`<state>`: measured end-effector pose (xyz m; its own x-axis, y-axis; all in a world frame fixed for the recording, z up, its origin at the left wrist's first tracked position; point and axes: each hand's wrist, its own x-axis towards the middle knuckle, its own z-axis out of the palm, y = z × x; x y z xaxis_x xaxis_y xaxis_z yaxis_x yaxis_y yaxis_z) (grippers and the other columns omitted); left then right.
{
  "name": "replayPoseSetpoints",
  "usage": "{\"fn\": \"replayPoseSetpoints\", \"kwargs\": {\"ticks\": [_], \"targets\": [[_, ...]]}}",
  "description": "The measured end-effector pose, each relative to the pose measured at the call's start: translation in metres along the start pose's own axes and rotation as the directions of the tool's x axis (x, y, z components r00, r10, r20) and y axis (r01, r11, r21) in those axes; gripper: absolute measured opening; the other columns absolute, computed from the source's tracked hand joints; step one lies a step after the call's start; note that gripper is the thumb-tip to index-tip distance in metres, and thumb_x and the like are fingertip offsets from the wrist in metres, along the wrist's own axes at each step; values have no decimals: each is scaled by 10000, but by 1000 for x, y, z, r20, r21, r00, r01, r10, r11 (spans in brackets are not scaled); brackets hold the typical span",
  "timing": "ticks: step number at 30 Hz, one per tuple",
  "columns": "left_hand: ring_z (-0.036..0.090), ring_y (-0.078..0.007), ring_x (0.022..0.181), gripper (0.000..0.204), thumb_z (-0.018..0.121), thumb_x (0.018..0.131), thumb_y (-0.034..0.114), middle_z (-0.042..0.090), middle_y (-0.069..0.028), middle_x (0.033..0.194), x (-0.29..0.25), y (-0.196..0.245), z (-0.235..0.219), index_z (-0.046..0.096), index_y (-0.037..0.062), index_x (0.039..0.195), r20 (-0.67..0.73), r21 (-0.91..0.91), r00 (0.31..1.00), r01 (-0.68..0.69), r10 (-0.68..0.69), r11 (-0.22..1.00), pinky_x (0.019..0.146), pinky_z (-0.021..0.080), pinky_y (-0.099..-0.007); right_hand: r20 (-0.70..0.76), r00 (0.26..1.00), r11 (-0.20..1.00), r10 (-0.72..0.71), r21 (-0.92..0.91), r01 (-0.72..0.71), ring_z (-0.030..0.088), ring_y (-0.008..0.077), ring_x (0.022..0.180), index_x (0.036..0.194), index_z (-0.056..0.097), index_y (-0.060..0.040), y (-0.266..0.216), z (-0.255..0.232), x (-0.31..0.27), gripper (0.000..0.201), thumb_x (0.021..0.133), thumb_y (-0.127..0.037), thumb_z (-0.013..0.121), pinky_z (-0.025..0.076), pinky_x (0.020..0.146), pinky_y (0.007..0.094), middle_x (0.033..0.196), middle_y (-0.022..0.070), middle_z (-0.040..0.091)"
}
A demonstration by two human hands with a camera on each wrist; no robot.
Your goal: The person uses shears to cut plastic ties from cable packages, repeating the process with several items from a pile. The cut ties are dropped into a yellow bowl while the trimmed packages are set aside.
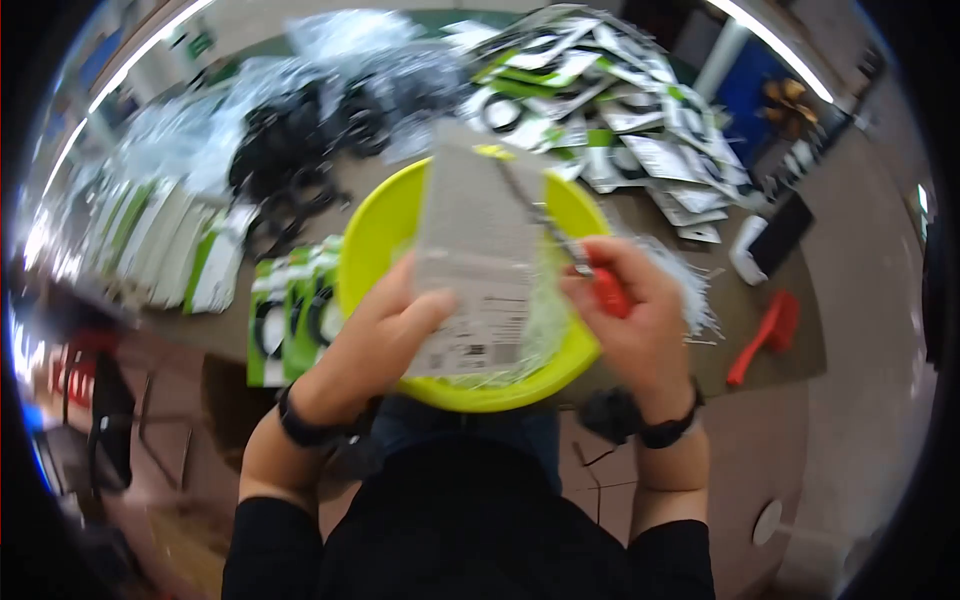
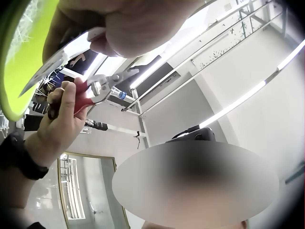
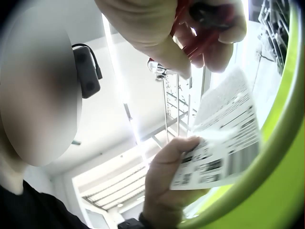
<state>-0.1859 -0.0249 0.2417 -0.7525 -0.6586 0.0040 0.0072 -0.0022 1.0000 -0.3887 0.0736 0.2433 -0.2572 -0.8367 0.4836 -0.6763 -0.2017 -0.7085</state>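
Observation:
My left hand (image 1: 372, 330) holds a flat grey-white printed card (image 1: 475, 260) by its lower left side, thumb across its face. Small text and a barcode show on the card, which is upright over a yellow-green basin (image 1: 362, 235). In my right hand (image 1: 640, 320) are snips (image 2: 102, 88) with red handles and metal jaws, fingers wrapped round the handles. Their metal end overlaps the card's right edge in the head view. Loose pale strands (image 1: 550, 335) lie inside the basin.
Green-and-white carded packs (image 1: 610, 110) are heaped at the back right, more stacked at the left (image 1: 150, 240). Black coiled items (image 1: 285, 150) and clear plastic bags (image 1: 360, 40) lie behind the basin. Right of it are white strips (image 1: 685, 285), a red plastic tool (image 1: 768, 335) and a phone-like device (image 1: 780, 240).

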Motion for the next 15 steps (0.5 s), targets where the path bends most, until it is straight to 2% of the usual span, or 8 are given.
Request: {"fn": "replayPoseSetpoints", "kwargs": {"ticks": [1,3,5,6,10,13,14,15], "targets": [[517,-205,1097,454,466,866,65,531,-144,1191,4,-6,3,370,-49,1294,-26,31,997,-66,67,997,916,419,-303,56,995,965,83,245,-94,602,82,815,1077,556,-14,4,5,0,296,806,-50,667,493,696,246,925,38,640],[500,-220,1124,486,485,861,57,519,-161,1207,10,-14,20,347,-52,1314,31,35,984,-174,173,984,936,402,-318,162,981,951,109,270,-150,618,120,885,1137,504,6,-12,7,3,388,799,-65,680,496,786,237,1003,55,614],[480,-265,1153,573,537,826,33,473,-202,1255,8,-13,31,310,-54,1345,-4,426,910,-374,415,824,963,379,-348,110,989,895,96,425,-134,602,108,905,1133,500,14,-15,26,3,393,798,-73,685,490,786,244,1010,59,604],[480,-265,1153,573,537,826,33,473,-202,1255,7,-13,32,310,-54,1345,28,414,902,-403,431,816,963,379,-348,77,992,905,100,407,-123,602,108,905,1133,500,14,-15,29,2,393,798,-73,685,490,786,244,1010,59,604],[454,-304,1185,637,576,787,18,439,-214,1289,3,-10,24,307,-32,1363,66,674,886,-379,460,634,977,361,-375,-4,979,865,204,469,-178,578,96,935,1125,494,24,-8,38,7,376,803,-61,668,483,796,253,996,51,596],[439,-319,1182,631,593,764,22,424,-190,1303,1,0,13,347,-8,1344,228,759,871,-439,436,481,965,367,-372,-85,967,763,240,632,-133,621,190,838,1087,516,25,5,43,8,355,786,-109,647,488,749,299,927,119,632],[439,-319,1182,631,593,764,22,424,-190,1303,2,0,12,347,-8,1344,225,761,872,-435,434,481,965,367,-372,-82,967,761,240,635,-135,621,190,838,1087,516,25,5,41,9,355,786,-109,647,488,749,299,927,119,632],[448,-299,1164,611,601,758,28,434,-177,1292,4,-1,12,374,0,1325,70,781,805,-412,590,469,953,374,-368,-65,957,730,284,662,-172,598,152,809,1091,518,9,3,35,9,331,796,-89,633,475,726,268,916,79,617]]}}
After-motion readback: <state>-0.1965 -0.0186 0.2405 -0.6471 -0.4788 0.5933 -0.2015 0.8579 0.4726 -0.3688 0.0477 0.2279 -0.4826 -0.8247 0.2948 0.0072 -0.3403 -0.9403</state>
